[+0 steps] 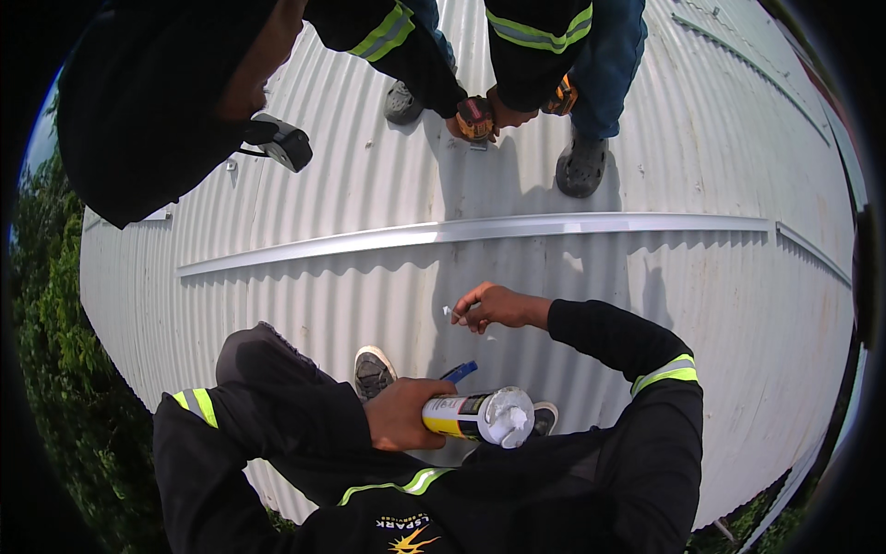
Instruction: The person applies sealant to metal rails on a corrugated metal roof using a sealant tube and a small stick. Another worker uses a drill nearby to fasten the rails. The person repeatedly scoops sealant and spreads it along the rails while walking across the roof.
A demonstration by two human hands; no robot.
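My left hand (403,414) is wrapped round a sealant cartridge (452,415) with a yellow, black and white label. Its round end is tilted up toward me, with white sealant smeared over it. Just beyond this hand a blue object (459,371) shows, its kind unclear. Out over the roof, my right hand (489,307) pinches a thin stick-like piece (451,313) with a white blob at its tip. The hand is apart from the roof panel, and the piece is too small to name further.
Ribbed metal roofing (323,314) lies beneath me. A long metal rail (480,228) crosses it beyond my right hand. A co-worker opposite holds an orange-and-black power tool (475,120) near a small bracket (478,146). Another person's dark-hooded head (166,102) leans in at upper left. Trees (65,351) border the roof's left side.
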